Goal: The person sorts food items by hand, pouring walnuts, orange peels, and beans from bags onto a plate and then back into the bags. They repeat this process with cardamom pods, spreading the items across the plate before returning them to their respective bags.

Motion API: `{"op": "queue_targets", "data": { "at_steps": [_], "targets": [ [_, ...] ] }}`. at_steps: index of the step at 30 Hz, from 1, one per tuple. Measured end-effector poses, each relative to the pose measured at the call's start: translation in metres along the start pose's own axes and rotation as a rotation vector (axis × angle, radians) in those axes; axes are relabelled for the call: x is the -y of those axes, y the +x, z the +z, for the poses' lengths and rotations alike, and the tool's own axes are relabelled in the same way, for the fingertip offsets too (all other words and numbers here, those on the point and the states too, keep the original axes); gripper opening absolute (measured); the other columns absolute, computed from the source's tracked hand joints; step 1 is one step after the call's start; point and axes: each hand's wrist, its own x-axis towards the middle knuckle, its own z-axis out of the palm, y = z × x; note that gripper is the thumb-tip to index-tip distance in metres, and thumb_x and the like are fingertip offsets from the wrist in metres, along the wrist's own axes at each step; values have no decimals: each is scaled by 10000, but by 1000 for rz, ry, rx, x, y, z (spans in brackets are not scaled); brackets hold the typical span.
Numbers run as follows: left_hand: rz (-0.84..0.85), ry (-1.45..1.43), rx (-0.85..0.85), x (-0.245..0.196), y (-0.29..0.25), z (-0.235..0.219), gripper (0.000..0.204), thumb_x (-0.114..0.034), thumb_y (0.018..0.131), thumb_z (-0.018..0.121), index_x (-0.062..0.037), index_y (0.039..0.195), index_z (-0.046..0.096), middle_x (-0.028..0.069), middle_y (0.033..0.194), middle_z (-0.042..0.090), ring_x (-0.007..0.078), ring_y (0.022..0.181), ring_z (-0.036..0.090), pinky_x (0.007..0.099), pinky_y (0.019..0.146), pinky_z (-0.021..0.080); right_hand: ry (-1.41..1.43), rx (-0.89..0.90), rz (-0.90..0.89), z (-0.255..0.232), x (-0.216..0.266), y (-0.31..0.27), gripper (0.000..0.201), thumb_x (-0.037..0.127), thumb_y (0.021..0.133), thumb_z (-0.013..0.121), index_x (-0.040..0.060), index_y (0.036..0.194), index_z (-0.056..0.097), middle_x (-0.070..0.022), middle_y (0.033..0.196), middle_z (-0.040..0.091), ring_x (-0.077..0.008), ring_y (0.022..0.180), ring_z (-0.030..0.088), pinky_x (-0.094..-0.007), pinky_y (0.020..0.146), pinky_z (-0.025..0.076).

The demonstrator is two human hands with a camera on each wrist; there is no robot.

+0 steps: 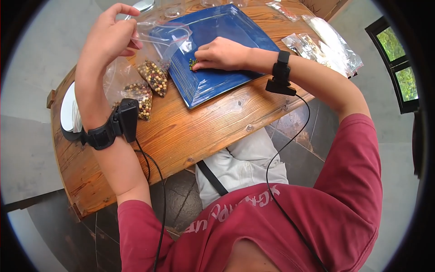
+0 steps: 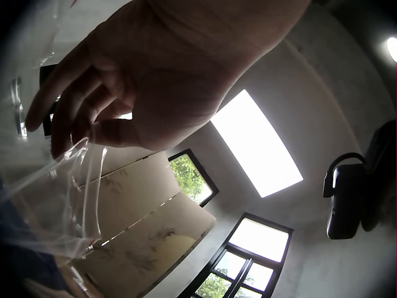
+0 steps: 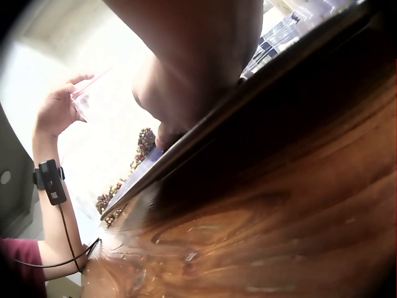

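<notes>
With its thumb and fingers my left hand (image 1: 111,36) pinches the top edge of a clear zip bag (image 1: 165,38), raised over the left of the table. The bag's film also shows below the fingers in the left wrist view. A pouch of mixed round beads (image 1: 154,78) hangs or lies beneath it. On the blue square plate (image 1: 226,27), my right hand (image 1: 222,54) bends its fingers down around small green beads (image 1: 192,65); a few peek out beside the thumb. In the right wrist view, those fingertips are hidden behind the plate's rim.
Another bag of mixed beads (image 1: 140,97) lies left of the plate. Clear packets (image 1: 312,47) sit to the right, with a further small packet (image 1: 283,11) at the back. Clear cups (image 1: 174,8) stand behind the plate. A white round object (image 1: 69,109) is by the left edge.
</notes>
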Motion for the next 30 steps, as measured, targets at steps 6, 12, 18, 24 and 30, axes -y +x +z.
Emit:
{"op": "queue_targets", "data": {
  "at_steps": [6, 12, 18, 24, 30],
  "targets": [
    [-42, -16, 5, -11, 1, 15, 379, -93, 890, 519, -34, 1259, 580, 75, 839, 702, 165, 735, 724, 313, 627, 570, -65, -6, 49, 3, 4, -1, 398, 332, 1024, 622, 24, 782, 549, -158, 699, 584, -401, 642, 613, -482, 601, 501],
    [16, 90, -23, -4, 11, 30, 379, -156, 895, 568, -43, 1255, 604, 61, 795, 724, 150, 704, 713, 304, 649, 568, 306, -339, 623, -1, 2, -1, 463, 334, 1096, 521, 49, 733, 490, -72, 614, 431, -169, 491, 427, -353, 485, 384],
    [12, 136, 42, -2, 16, 46, 367, -158, 945, 620, -34, 1286, 568, 103, 903, 733, 187, 815, 757, 301, 638, 590, 1322, -760, 942, -34, 5, 52, 455, 364, 1121, 445, 167, 718, 364, 76, 640, 282, -76, 533, 266, -272, 485, 231],
    [35, 142, 43, 3, 21, 60, 367, -143, 951, 609, -34, 1299, 565, 115, 930, 734, 205, 818, 773, 310, 628, 596, 1529, -781, 772, -45, 3, 92, 431, 324, 1127, 421, 133, 742, 392, 35, 667, 348, -103, 568, 310, -275, 524, 271],
    [45, 153, 24, 2, 21, 60, 376, -123, 954, 582, -40, 1320, 552, 116, 936, 733, 213, 840, 777, 314, 640, 602, 1287, -879, 803, -32, 19, 109, 402, 282, 1100, 435, 45, 801, 560, -39, 720, 560, -143, 632, 536, -317, 616, 472]
  ]
}}
